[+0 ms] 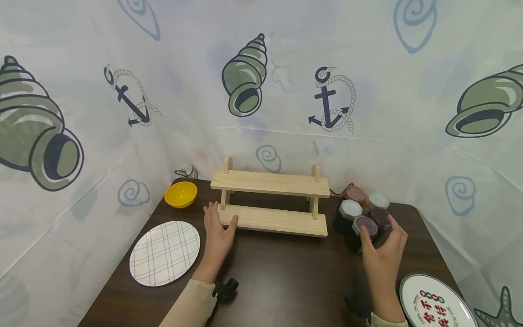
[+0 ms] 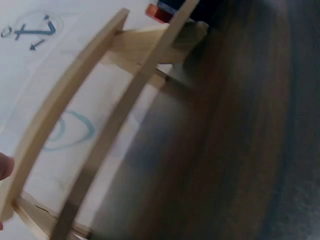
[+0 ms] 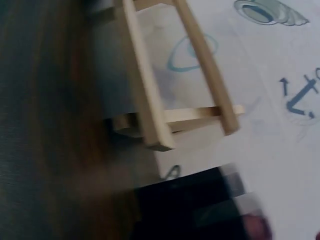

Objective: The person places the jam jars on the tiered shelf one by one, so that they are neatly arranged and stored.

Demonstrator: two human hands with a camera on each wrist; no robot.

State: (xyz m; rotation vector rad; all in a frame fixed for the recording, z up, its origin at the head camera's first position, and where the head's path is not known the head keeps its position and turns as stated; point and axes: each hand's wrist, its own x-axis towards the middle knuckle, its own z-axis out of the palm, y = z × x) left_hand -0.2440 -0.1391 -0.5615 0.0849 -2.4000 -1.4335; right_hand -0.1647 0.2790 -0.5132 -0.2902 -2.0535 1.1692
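A two-tier wooden rack (image 1: 269, 220) stands at the back of the brown table. My left hand (image 1: 218, 240) is at the left end of its lower board, fingers and thumb spread. In the left wrist view a fingertip (image 2: 5, 166) shows beside the rack's upper board (image 2: 55, 112). A cluster of several dark jars (image 1: 350, 211) with white, reddish and dark tops stands right of the rack. My right hand (image 1: 384, 254) reaches over the front jars, thumb near the front jar (image 1: 365, 225) and index finger by the dark-topped jar (image 1: 380, 218) behind it.
A yellow bowl (image 1: 180, 194) sits at the back left, with a white checked plate (image 1: 165, 253) in front of it. Near the right edge lies a white plate with red characters (image 1: 437, 309). Patterned cloth (image 1: 286, 136) hangs around the table (image 1: 286, 281).
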